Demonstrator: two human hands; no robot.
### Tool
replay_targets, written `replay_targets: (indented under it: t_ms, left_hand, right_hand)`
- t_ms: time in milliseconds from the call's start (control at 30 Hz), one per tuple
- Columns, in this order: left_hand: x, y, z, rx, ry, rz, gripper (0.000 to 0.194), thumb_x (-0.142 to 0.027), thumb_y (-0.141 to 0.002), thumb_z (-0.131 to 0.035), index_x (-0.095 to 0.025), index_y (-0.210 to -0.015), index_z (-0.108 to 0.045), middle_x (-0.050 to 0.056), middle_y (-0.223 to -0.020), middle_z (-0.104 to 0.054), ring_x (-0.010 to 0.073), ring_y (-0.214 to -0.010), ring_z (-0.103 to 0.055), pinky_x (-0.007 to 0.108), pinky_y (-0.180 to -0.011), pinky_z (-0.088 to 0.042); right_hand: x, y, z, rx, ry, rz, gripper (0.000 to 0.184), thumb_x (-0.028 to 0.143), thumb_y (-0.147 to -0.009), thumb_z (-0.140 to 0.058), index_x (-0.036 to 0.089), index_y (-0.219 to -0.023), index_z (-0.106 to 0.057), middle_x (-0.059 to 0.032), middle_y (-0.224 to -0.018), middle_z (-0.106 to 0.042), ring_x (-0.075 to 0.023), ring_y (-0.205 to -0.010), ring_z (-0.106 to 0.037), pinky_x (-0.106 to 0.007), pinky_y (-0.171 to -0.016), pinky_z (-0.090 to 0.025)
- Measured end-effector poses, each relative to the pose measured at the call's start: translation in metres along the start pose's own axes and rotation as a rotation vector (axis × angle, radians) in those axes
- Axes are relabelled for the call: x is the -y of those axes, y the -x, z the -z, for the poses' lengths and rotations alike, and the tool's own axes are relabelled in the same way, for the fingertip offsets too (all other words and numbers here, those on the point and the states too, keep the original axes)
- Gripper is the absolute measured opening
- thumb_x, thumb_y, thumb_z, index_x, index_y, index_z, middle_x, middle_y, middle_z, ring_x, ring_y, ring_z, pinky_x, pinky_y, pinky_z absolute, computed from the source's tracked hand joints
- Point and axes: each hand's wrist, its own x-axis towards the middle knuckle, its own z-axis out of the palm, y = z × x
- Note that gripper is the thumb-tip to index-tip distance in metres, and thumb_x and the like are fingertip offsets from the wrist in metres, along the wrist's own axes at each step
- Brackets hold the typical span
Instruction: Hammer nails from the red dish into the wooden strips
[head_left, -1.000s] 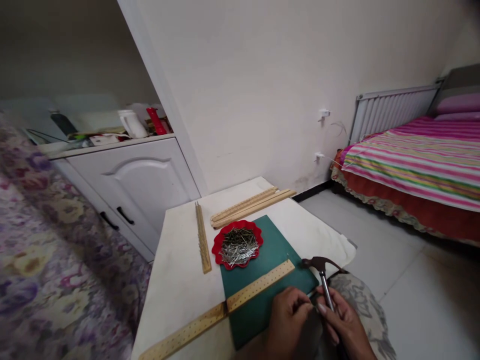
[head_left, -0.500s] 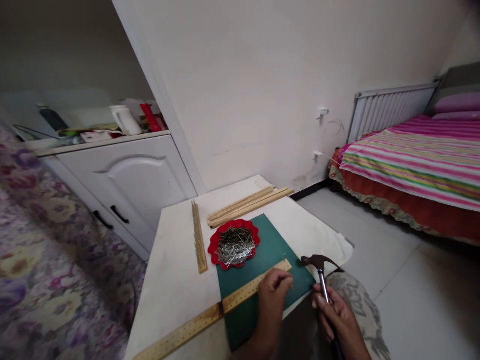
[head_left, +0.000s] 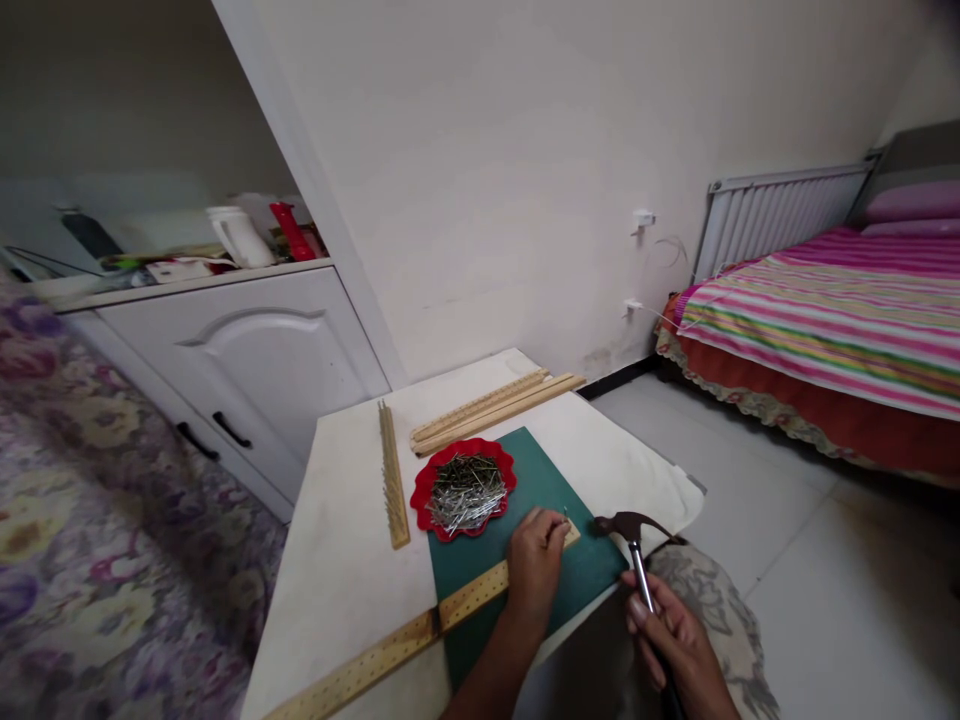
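Observation:
My left hand [head_left: 535,560] is closed in a pinch at the far right end of a perforated wooden strip [head_left: 472,593]. A thin nail [head_left: 565,511] rises just beyond its fingertips, which appear to grip it. The strip lies partly on a green mat [head_left: 521,445] and runs toward the lower left. My right hand [head_left: 671,635] is wrapped around the handle of a claw hammer [head_left: 634,526], whose head is up beside the mat's right edge. Left of my left hand, a red scalloped dish [head_left: 421,490] holds many loose nails [head_left: 469,490].
A narrow wooden strip with nails [head_left: 393,480] lies left of the dish. More wooden strips [head_left: 495,412] rest at the back of the white table [head_left: 330,560]. A cabinet [head_left: 247,370] stands left, a bed [head_left: 825,310] right.
My left hand has moved forward and up onto the strip's end, its fingers now at the standing nail. The hammer stays in my right hand, nearly still.

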Motion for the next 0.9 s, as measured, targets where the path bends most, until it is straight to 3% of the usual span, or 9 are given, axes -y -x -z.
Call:
replay_targets:
  t_ms: [600, 733, 900]
  left_hand:
    - [-0.001, 0.001, -0.008, 0.022, -0.169, -0.026, 0.018, -0.023, -0.086, -0.046, -0.021, -0.079, -0.063, 0.001, -0.082, -0.063, 0.0143, -0.076, -0.058, 0.024, -0.068, -0.038]
    - [-0.001, 0.002, -0.009, 0.020, -0.193, -0.037, 0.018, -0.023, -0.086, -0.047, -0.021, -0.078, -0.063, 0.001, -0.082, -0.063, 0.0142, -0.076, -0.058, 0.024, -0.068, -0.038]
    - [-0.001, 0.003, -0.008, 0.025, -0.222, -0.039, 0.019, -0.024, -0.087, -0.046, -0.021, -0.076, -0.062, 0.001, -0.081, -0.062, 0.0140, -0.074, -0.058, 0.024, -0.065, -0.036]
  right_hand:
    - [0.007, 0.002, 0.000, 0.060, -0.008, -0.011, 0.042, 0.052, -0.076, -0.065, 0.019, -0.102, -0.060, 0.0027, -0.061, -0.061, -0.0014, -0.025, -0.035, -0.014, -0.028, -0.022]
    - [0.030, 0.004, -0.005, 0.107, 0.046, 0.008, 0.037, 0.048, -0.081, -0.060, 0.020, -0.105, -0.058, 0.0043, -0.061, -0.058, -0.0025, -0.031, -0.036, -0.016, -0.033, -0.023]
    - [0.074, 0.004, -0.025, 0.215, 0.294, 0.029, 0.032, 0.045, -0.087, -0.053, 0.020, -0.106, -0.056, 0.0048, -0.061, -0.056, -0.0044, -0.034, -0.036, -0.019, -0.036, -0.022]
